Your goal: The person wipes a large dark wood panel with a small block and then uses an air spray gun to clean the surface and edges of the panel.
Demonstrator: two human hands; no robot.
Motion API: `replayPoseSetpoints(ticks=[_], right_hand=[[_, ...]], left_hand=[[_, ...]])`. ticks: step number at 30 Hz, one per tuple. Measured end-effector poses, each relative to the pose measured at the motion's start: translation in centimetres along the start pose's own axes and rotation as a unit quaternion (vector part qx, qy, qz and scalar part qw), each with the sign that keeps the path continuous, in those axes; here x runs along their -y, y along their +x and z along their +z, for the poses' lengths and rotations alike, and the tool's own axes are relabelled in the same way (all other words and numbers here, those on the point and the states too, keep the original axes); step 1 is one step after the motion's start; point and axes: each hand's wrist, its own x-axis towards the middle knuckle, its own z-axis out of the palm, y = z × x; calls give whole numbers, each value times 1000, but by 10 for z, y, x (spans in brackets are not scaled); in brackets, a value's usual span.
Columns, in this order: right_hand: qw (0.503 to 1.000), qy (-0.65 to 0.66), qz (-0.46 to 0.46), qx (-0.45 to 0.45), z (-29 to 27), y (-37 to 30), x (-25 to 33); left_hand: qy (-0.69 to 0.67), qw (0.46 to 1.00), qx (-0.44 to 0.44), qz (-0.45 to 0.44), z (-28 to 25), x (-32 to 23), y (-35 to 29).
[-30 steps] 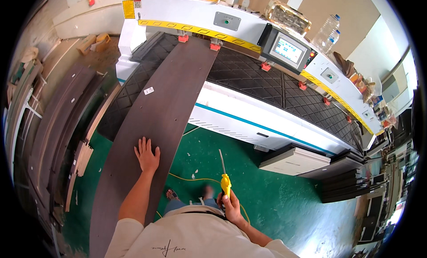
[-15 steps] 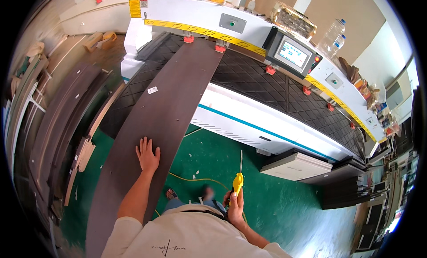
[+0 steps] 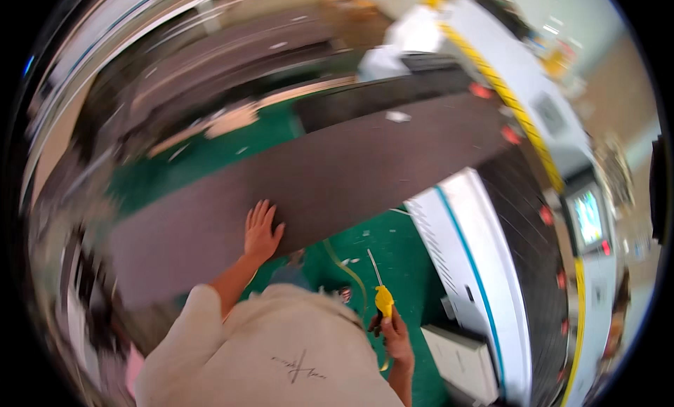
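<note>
My left hand (image 3: 262,233) lies flat, fingers stretched out, on a long dark brown board (image 3: 337,168). A small white label (image 3: 398,117) sticks to the board towards its far end, which reaches under the beam of a white machine. In my right hand (image 3: 397,335) is a yellow air blow gun (image 3: 384,302), fingers wrapped round its grip. Its thin metal nozzle points up and away from me, over the green floor and apart from the board. Quick motion blurs much of the picture.
The machine's beam carries a yellow stripe (image 3: 540,140), red clamps (image 3: 546,215) and a screen (image 3: 588,216). Pale panels (image 3: 460,361) lean below its white side (image 3: 484,266). Dark boards (image 3: 232,56) are stacked beyond the long board. A yellow hose (image 3: 344,266) crosses the green floor.
My view has swung to the left, so the board now runs across the picture and the machine stands on the right. My left hand stays on the board; my right still holds the blow gun.
</note>
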Motion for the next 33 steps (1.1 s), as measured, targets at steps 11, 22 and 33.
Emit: replayPoseSetpoints(ticks=[11, 22, 33], right_hand=[[906, -109, 236, 336, -3, 86, 45], [849, -204, 294, 388, 72, 138, 79], [913, -157, 249, 281, 34, 189, 123]], left_hand=[[136, 709, -265, -639, -64, 169, -210], [-555, 280, -481, -618, -98, 199, -201], [-410, 344, -483, -694, -88, 222, -218]])
